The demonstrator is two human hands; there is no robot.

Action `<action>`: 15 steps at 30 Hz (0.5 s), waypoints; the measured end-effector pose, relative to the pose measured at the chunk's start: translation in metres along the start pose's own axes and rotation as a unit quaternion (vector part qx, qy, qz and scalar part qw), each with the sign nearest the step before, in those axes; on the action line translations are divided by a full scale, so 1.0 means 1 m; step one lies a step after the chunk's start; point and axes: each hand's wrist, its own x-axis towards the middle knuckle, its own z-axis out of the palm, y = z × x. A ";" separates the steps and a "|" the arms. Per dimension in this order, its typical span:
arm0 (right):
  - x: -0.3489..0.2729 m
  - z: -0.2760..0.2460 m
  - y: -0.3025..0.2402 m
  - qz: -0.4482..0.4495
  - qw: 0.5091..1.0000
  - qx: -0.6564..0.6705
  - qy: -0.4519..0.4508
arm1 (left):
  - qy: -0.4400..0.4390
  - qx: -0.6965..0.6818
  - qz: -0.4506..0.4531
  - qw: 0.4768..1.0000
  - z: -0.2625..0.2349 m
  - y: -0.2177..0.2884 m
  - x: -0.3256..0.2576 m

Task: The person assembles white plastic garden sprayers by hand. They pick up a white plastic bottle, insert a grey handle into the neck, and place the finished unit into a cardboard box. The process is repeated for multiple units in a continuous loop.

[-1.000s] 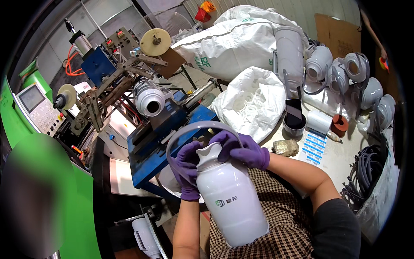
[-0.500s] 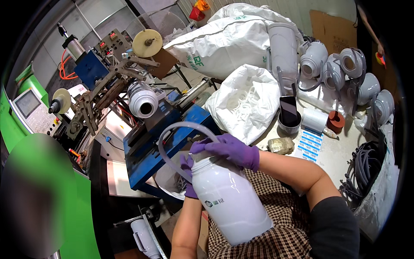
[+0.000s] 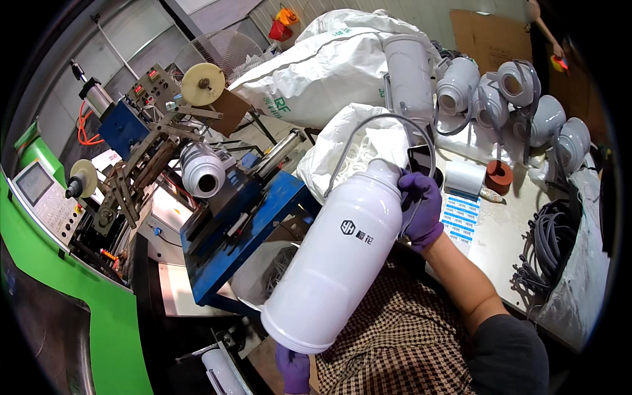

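Note:
A glossy pale grey thermos flask shell (image 3: 332, 253) is held up in front of me, tilted with its neck toward the far right. Its thin grey carrying handle (image 3: 380, 116) arches above the neck. Purple-gloved, my right hand (image 3: 421, 207) is closed on the shell's right side near the shoulder, by the handle's lower end. Below the base is my left hand (image 3: 293, 370), also in a purple glove; its fingers are mostly hidden behind the base, and whether they grip it cannot be made out.
A blue metal machine stand (image 3: 247, 243) is at left, with another flask shell (image 3: 203, 172) on its fixture. An open white sack (image 3: 322, 155) holds white rings. On the right-hand table are several shells (image 3: 457, 89), a brown tape roll (image 3: 498, 176) and grey handles (image 3: 550, 240).
The shell has been raised and turned, so its printed side faces up. Its handle swung from the left to above the neck. My left hand moved from the mouth down to the base.

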 end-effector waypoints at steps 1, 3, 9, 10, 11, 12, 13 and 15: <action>-0.004 -0.004 0.004 0.010 1.000 0.017 0.004 | -0.032 0.222 0.112 0.968 -0.004 0.005 -0.008; -0.019 -0.010 0.021 0.040 0.998 0.041 0.005 | 0.002 -0.136 -0.105 0.985 -0.003 0.019 -0.006; -0.049 -0.012 0.023 0.184 0.977 -0.033 -0.098 | -0.009 -0.135 -0.138 0.981 -0.013 0.015 -0.002; -0.053 -0.011 0.002 0.185 0.966 -0.087 -0.155 | -0.022 -0.123 -0.138 0.983 -0.014 0.007 -0.001; -0.059 -0.005 -0.015 0.213 0.954 -0.134 -0.163 | -0.026 -0.110 -0.138 0.984 -0.017 0.004 -0.001; -0.066 -0.004 -0.030 0.242 0.941 -0.155 -0.177 | -0.030 -0.093 -0.139 0.985 -0.020 0.002 -0.003; -0.071 -0.004 -0.041 0.274 0.927 -0.174 -0.191 | -0.038 -0.079 -0.138 0.987 -0.022 0.000 -0.003; -0.075 -0.010 -0.055 0.342 0.890 -0.181 -0.243 | -0.051 -0.049 -0.140 0.988 -0.026 -0.004 -0.007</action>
